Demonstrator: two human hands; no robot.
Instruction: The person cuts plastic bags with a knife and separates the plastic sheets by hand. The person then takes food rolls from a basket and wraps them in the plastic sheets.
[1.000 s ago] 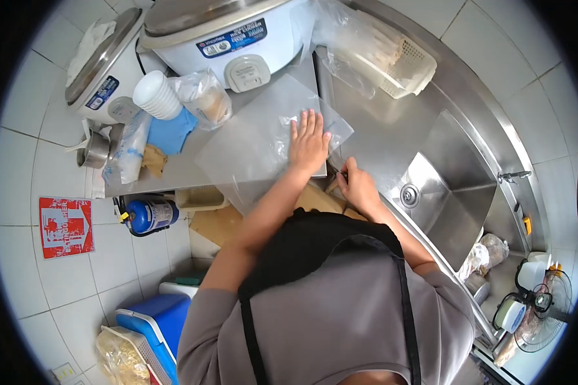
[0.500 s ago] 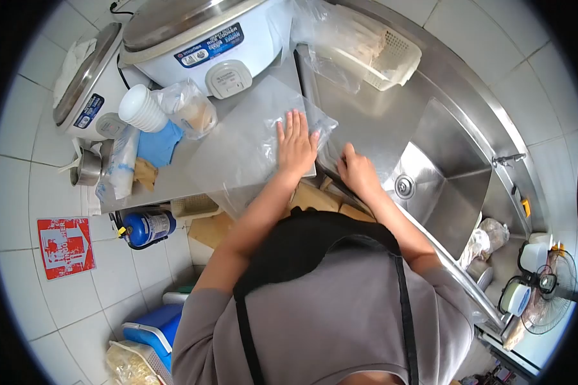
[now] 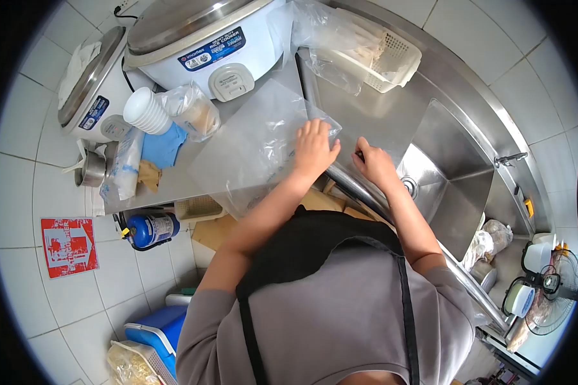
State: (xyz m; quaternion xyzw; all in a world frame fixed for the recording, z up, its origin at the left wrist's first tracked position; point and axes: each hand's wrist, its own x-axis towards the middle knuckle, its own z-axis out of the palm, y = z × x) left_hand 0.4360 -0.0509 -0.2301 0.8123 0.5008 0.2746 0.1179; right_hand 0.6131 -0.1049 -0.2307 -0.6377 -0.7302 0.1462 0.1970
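A large clear plastic bag lies flat on the steel counter, its lower corner hanging past the front edge. My left hand rests at the bag's right end, palm down, with fingers a little bent and the thumb apart. To the right, my right hand is closed above the steel edge beside the sink. Something small and dark shows at its fingers, too little to name. The two hands are a short way apart.
Rice cookers stand at the back left, near stacked white cups, a blue cloth and a metal pot. A white basket sits behind the sink. Below the counter hangs a blue extinguisher.
My left hand has slid right across the bag, its fingers bending more. My right hand has moved slightly up and to the right, still closed.
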